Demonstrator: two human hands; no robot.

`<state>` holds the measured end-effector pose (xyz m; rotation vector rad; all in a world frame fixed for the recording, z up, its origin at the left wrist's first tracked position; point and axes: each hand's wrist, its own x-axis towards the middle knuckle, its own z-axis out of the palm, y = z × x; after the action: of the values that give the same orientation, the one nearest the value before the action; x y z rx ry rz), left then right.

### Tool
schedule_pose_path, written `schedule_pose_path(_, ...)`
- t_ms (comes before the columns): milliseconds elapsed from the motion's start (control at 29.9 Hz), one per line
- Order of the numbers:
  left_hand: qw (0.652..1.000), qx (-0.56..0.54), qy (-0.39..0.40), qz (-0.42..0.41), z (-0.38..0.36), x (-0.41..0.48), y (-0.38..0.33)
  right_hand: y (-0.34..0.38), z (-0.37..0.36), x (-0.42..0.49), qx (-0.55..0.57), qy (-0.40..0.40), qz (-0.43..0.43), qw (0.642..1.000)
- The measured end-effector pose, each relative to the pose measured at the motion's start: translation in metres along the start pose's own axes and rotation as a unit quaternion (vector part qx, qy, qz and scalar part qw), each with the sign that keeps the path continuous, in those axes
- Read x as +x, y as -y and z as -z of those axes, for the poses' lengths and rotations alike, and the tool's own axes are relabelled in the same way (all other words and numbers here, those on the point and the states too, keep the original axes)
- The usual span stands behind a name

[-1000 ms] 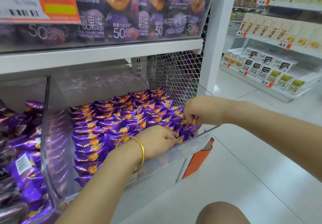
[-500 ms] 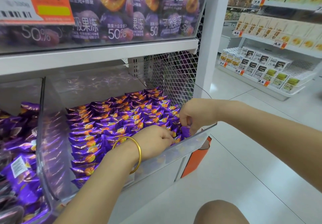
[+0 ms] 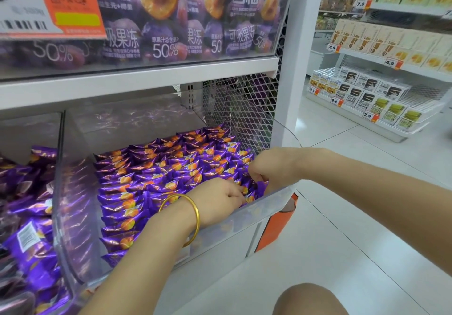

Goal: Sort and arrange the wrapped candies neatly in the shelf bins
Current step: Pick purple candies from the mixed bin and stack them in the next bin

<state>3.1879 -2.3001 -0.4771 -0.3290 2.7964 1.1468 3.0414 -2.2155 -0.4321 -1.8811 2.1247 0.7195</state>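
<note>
Purple wrapped candies [image 3: 156, 167] with an orange fruit print lie in tidy rows inside a clear plastic shelf bin [image 3: 269, 204]. Both hands reach into the bin's front right corner. My left hand [image 3: 217, 199], a gold bangle on its wrist, has its fingers curled down into the front row of candies. My right hand [image 3: 266, 167] is curled and pinches a purple wrapper at the right end of that row. The fingertips of both hands are hidden among the wrappers.
A second bin [image 3: 27, 216] to the left holds loosely piled purple packs. A white shelf [image 3: 146, 79] with purple jelly pouches hangs low over the bins. A white upright post [image 3: 296, 70] and mesh stand right. My knee [image 3: 310, 300] shows below; aisle shelves [image 3: 381, 94] stand beyond.
My right hand has shifted slightly forward to the front right corner of the bin. My left hand stays in the front row, its fingers working among the wrappers.
</note>
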Motion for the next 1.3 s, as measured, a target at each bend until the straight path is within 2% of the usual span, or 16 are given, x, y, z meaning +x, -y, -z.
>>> schedule_pose_path(167,1.0,0.002,-0.001,-0.001,0.0,0.0,0.0,0.001,0.001,0.0,-0.001,-0.009,0.003,1.0)
schedule_pose_path(301,1.0,0.004,-0.001,0.0,0.001,0.0,-0.001,0.0,0.006,0.0,0.024,0.014,-0.008,1.0)
schedule_pose_path(568,1.0,0.003,-0.001,0.001,0.0,-0.001,-0.002,0.001,-0.004,-0.005,0.104,-0.022,-0.038,0.994)
schedule_pose_path(769,1.0,0.009,-0.006,-0.002,0.0,0.0,0.0,-0.002,0.01,-0.017,0.21,-0.002,-0.075,0.975)
schedule_pose_path(869,0.999,0.021,-0.036,-0.015,0.001,-0.002,-0.003,-0.004,0.017,-0.025,0.282,-0.078,-0.117,0.949)
schedule_pose_path(1003,0.991,0.06,-0.115,-0.044,0.013,-0.019,-0.013,0.011,0.024,-0.032,0.402,-0.193,-0.119,0.887)
schedule_pose_path(1103,0.974,0.077,-0.2,-0.07,0.029,-0.05,-0.022,0.037,0.034,-0.029,0.453,-0.264,-0.086,0.848)
schedule_pose_path(1304,0.924,0.087,-0.365,-0.072,0.058,-0.151,-0.008,0.127,0.076,-0.005,0.512,-0.361,0.046,0.778)
